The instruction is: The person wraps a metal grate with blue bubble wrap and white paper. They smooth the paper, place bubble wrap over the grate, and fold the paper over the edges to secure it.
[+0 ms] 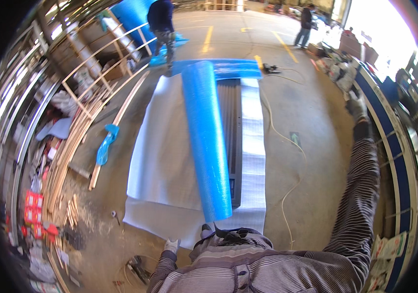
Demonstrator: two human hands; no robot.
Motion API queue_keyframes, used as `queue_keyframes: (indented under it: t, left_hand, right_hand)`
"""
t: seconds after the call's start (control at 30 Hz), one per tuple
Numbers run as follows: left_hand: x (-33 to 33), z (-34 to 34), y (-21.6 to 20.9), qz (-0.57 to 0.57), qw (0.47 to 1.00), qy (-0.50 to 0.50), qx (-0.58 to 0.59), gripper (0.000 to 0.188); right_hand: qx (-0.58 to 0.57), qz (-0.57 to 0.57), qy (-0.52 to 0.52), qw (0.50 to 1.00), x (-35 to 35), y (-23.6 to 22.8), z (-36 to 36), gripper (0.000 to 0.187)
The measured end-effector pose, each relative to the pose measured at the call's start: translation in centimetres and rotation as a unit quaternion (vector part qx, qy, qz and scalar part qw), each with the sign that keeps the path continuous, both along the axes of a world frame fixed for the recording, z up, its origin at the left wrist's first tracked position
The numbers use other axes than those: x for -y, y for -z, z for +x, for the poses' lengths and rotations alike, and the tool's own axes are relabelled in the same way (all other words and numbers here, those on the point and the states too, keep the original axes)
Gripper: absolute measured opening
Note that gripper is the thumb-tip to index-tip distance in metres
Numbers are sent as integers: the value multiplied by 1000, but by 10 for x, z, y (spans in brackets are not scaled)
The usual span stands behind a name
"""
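My left hand, in a pale glove, hangs low beside the near left edge of the white foam sheet. Its fingers look slightly apart, with nothing seen in them. My right arm reaches far out to the right. The gloved right hand is beside the long blue-and-white panels; its fingers are too small and blurred to read. Ahead of me, a roll of blue bubble wrap lies lengthwise over the foam sheet and partly covers a dark, ribbed metal panel.
Another strip of blue wrap crosses the far end. A person stands there; another person is farther right. Wooden strips and a metal railing line the left. A pale hose trails across the floor at right.
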State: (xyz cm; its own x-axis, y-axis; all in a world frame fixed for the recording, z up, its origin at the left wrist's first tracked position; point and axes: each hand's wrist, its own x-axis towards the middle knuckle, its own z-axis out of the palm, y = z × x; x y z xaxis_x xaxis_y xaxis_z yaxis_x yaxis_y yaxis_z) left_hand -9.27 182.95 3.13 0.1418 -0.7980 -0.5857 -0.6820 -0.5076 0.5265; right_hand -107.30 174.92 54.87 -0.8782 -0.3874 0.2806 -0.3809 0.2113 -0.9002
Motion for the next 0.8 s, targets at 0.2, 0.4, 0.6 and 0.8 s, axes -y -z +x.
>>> queue_keyframes:
  t: [0.2, 0.4, 0.6, 0.8]
  left_hand:
    - [-64, 11, 11, 72, 996, -33, -33, 71]
    - [-116, 5, -20, 53, 996, -65, 14, 76]
    - [-97, 44, 3, -24, 973, 225, 39, 62]
    - [-55, 74, 51, 83, 994, 58, -44, 62]
  right_hand:
    - [-35, 6, -34, 999, 24, -91, -28, 56]
    - [-140, 258, 17, 956, 36, -125, 1, 82]
    - [-263, 343, 92, 897, 46, -170, 36, 83]
    - [-258, 345, 177, 885, 23, -201, 40, 83]
